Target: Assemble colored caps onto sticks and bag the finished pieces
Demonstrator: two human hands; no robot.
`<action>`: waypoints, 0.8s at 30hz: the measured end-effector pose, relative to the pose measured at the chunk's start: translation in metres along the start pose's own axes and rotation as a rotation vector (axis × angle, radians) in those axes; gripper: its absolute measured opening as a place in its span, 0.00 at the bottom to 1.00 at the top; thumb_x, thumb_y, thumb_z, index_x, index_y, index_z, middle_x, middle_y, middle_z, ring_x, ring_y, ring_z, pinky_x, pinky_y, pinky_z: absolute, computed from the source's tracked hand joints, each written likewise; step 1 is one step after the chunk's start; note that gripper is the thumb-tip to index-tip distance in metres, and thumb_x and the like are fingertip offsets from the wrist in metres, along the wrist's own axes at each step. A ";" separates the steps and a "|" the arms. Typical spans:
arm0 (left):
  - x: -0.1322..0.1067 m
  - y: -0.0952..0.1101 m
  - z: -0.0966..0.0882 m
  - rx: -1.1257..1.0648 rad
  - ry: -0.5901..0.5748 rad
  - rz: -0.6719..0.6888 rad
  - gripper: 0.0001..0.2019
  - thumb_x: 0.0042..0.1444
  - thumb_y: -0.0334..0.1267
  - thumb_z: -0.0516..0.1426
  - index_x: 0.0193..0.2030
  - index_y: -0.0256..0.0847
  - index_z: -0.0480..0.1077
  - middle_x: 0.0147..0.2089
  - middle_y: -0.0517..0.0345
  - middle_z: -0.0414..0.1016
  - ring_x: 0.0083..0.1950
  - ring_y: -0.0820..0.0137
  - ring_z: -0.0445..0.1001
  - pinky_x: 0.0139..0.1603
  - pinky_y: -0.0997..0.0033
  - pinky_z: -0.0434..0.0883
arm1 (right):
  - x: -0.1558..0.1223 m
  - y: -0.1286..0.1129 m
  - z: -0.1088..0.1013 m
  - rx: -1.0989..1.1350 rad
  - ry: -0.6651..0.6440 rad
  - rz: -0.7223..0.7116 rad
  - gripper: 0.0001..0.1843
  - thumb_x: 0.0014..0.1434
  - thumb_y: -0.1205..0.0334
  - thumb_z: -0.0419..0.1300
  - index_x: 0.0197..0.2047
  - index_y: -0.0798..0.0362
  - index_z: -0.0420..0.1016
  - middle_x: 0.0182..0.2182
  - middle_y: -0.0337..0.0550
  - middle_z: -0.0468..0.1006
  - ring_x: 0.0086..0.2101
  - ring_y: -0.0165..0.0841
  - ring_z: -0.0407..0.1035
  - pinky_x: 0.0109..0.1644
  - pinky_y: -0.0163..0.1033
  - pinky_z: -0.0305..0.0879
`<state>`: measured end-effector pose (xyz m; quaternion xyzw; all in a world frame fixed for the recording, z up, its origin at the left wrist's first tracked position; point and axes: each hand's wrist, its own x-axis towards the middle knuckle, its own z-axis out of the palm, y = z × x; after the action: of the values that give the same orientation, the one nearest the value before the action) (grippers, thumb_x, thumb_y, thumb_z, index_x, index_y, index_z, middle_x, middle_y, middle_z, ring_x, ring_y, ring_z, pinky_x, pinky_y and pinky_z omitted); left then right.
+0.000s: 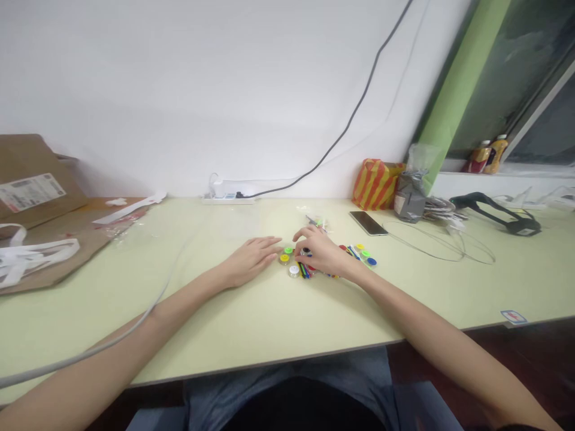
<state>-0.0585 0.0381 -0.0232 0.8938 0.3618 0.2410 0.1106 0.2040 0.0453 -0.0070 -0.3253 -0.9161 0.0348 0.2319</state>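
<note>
My left hand (251,260) lies flat on the pale green desk (251,317), its fingertips just short of a yellow round cap (284,258). My right hand (322,252) curves over a small pile of coloured parts, with its fingers around a dark-ringed cap (305,251). I cannot tell whether it grips that cap. Coloured sticks (304,270) lie under the right palm beside a white cap (293,271). Bright green and blue caps (365,254) sit to the right of that hand.
A small plastic bag (317,223) lies behind the parts, and a phone (368,223) lies to its right. A wire loop (442,245) and a black strap (496,214) lie further right. A grey cable (112,341) crosses my left forearm. Brown paper bags (40,209) occupy the left end, and a power strip (228,199) stands at the wall.
</note>
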 end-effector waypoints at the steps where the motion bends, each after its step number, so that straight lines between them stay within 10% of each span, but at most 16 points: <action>1: 0.000 0.000 -0.001 -0.001 0.021 -0.005 0.20 0.69 0.50 0.51 0.63 0.54 0.72 0.69 0.56 0.69 0.70 0.58 0.66 0.73 0.49 0.58 | -0.001 -0.001 0.000 0.002 -0.026 -0.012 0.06 0.64 0.60 0.64 0.36 0.49 0.82 0.51 0.49 0.75 0.55 0.46 0.64 0.60 0.55 0.59; 24: 0.004 0.005 -0.005 0.151 0.015 -0.007 0.17 0.70 0.42 0.46 0.56 0.46 0.72 0.58 0.52 0.76 0.61 0.58 0.72 0.64 0.52 0.65 | -0.005 0.005 -0.005 -0.061 -0.062 0.072 0.07 0.61 0.65 0.64 0.32 0.50 0.84 0.50 0.50 0.75 0.53 0.47 0.65 0.58 0.55 0.59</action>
<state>-0.0552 0.0372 -0.0155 0.8965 0.3827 0.2194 0.0411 0.2125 0.0458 -0.0053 -0.3639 -0.9111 0.0252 0.1920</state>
